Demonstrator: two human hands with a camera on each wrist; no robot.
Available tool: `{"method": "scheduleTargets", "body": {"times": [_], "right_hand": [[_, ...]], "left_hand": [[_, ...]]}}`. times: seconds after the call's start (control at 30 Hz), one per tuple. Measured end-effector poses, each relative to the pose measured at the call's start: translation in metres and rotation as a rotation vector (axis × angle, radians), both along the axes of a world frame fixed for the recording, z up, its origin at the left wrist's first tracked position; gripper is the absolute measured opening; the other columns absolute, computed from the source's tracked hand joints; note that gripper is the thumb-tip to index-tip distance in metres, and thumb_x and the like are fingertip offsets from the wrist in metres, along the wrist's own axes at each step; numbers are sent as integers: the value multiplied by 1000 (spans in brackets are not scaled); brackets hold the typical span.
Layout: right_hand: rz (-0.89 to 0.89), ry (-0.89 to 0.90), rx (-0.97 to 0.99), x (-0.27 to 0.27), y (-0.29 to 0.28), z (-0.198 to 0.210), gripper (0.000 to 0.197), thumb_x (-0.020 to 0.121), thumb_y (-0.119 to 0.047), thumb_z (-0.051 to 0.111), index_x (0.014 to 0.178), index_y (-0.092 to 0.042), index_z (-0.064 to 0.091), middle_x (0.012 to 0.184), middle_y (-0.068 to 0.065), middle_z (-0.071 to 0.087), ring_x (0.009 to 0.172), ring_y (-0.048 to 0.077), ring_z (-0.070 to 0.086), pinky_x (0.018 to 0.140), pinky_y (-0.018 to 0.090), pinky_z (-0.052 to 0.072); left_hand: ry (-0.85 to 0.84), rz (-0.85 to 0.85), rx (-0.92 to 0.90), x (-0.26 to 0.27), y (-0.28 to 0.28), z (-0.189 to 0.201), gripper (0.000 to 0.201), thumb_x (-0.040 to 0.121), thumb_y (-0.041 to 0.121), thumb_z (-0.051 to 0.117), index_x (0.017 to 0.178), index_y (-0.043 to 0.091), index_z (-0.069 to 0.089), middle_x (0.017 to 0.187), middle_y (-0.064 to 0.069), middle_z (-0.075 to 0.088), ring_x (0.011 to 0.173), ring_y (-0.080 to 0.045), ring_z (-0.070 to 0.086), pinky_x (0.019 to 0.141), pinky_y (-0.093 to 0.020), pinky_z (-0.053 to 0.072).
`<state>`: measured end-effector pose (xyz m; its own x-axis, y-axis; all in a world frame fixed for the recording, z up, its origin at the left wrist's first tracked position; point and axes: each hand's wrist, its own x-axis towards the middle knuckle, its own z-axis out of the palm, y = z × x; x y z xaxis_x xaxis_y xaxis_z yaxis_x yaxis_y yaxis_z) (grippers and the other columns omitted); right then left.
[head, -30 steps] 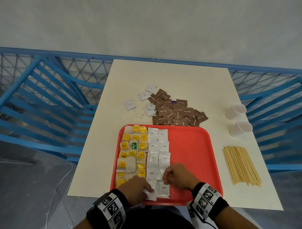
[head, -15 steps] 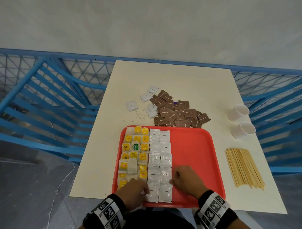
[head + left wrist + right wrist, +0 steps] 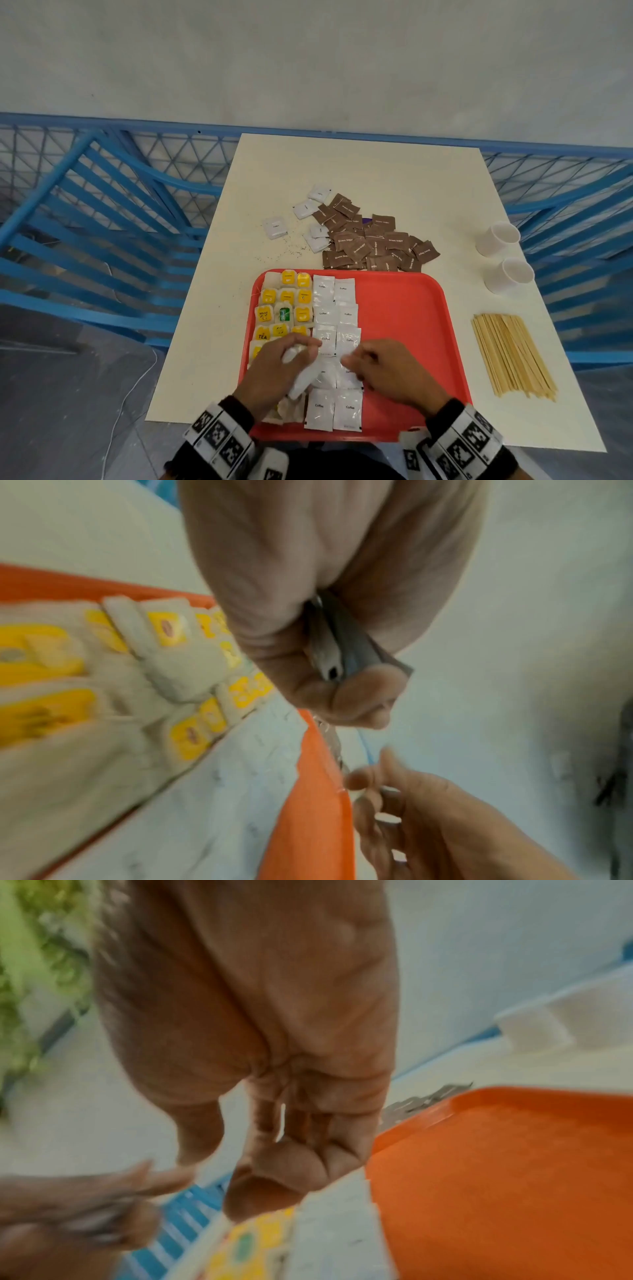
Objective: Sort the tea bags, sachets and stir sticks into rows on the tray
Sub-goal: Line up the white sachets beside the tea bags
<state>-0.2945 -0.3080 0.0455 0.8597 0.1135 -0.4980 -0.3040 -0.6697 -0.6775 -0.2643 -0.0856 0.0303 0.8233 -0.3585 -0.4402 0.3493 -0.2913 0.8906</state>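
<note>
**Left hand lifts a white sachet above the tray**

The left hand [image 3: 278,368] pinches a white sachet [image 3: 302,378] between thumb and curled fingers; in the left wrist view the packet's folded edge [image 3: 337,653] pokes out of the grip. Directly below that grip sits the red tray [image 3: 404,308], on a cream table [image 3: 359,178]. Left of the grip lie the tea bags [image 3: 284,301] with yellow tags, in 3 columns. Just right of and under the grip run 2 columns of white coffee sachets [image 3: 334,308]. The right hand [image 3: 383,371] hovers right beside the held sachet, fingers curled in, holding nothing visible. Beyond the grip, past the tray's far edge, is a heap of brown sugar sachets [image 3: 373,243], with a few loose white sachets [image 3: 305,209] at its left. Well to the right of both hands lie the stir sticks [image 3: 510,356] in a bundle, and farther off 2 white cups [image 3: 498,238].
</note>
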Motion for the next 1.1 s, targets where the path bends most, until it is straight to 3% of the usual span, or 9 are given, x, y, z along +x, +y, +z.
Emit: {"method": "scheduleTargets", "body": {"times": [0.1, 0.2, 0.3, 0.43, 0.53, 0.73, 0.83, 1.0, 1.1], "right_hand": [[-154, -12, 269, 18, 27, 22, 40, 81, -57, 71, 84, -17, 68, 74, 1, 74, 55, 9, 64, 54, 22, 47], [-293, -50, 385, 33, 39, 27, 29, 84, -36, 78, 81, -8, 68, 70, 5, 74, 50, 10, 59, 51, 21, 44], [-407, -86, 469, 47, 33, 35, 22, 86, -28, 76, 79, -8, 71, 69, 8, 72, 53, 12, 56, 49, 20, 43], [-410, -104, 501, 59, 35, 42, 27, 89, -40, 71, 84, -14, 69, 71, 4, 71, 56, 14, 58, 51, 23, 41], [-391, -141, 486, 63, 43, 43, 35, 86, -44, 73, 87, -9, 70, 74, 9, 71, 54, 11, 59, 48, 19, 40], [-442, -242, 513, 74, 40, 39, 25, 87, -29, 75, 81, -6, 68, 70, 2, 68, 54, 13, 58, 53, 24, 43], [-459, -229, 574, 81, 26, 40, 23, 88, -27, 74, 85, -6, 67, 73, 2, 66, 60, 14, 58, 55, 30, 44], [-292, -205, 536, 93, 24, 41, 15, 90, -32, 70, 95, -19, 74, 76, -8, 67, 65, 6, 54, 59, 23, 45], [-386, -153, 587, 105, 27, 33, 17, 91, -30, 70, 92, -14, 75, 73, -7, 64, 67, 9, 51, 57, 23, 43]], "left_hand": [[-73, 103, -80, 16, -17, 19, 18, 95, 39, 60, 105, 30, 72, 104, 7, 73, 88, -15, 68, 67, -26, 55], [16, 190, -219, 29, -28, 32, 30, 103, 37, 46, 108, 19, 69, 83, -5, 70, 65, -17, 63, 46, -24, 45], [88, 288, -333, 43, -23, 38, 34, 105, 34, 42, 112, 10, 65, 73, -13, 62, 55, -20, 57, 43, -25, 40], [-40, 257, -262, 53, -19, 41, 26, 104, 31, 48, 107, 14, 68, 70, -3, 62, 58, -20, 56, 45, -25, 41], [-198, 232, -122, 56, -19, 37, 20, 101, 33, 53, 102, 23, 71, 83, 5, 68, 66, -15, 58, 52, -24, 42], [53, 244, -314, 59, -17, 42, 24, 99, 31, 57, 98, 8, 63, 66, -7, 58, 50, -17, 51, 42, -21, 33], [33, 168, -279, 62, -11, 39, 26, 95, 24, 64, 96, -1, 63, 64, -8, 59, 44, -17, 47, 41, -21, 32], [-35, 74, -157, 65, -13, 39, 32, 94, 24, 67, 83, -6, 62, 53, -2, 58, 39, -15, 48, 40, -21, 35], [-22, 81, -132, 67, -15, 38, 33, 94, 22, 66, 83, -9, 62, 51, -1, 57, 38, -14, 48, 40, -21, 35]]}}
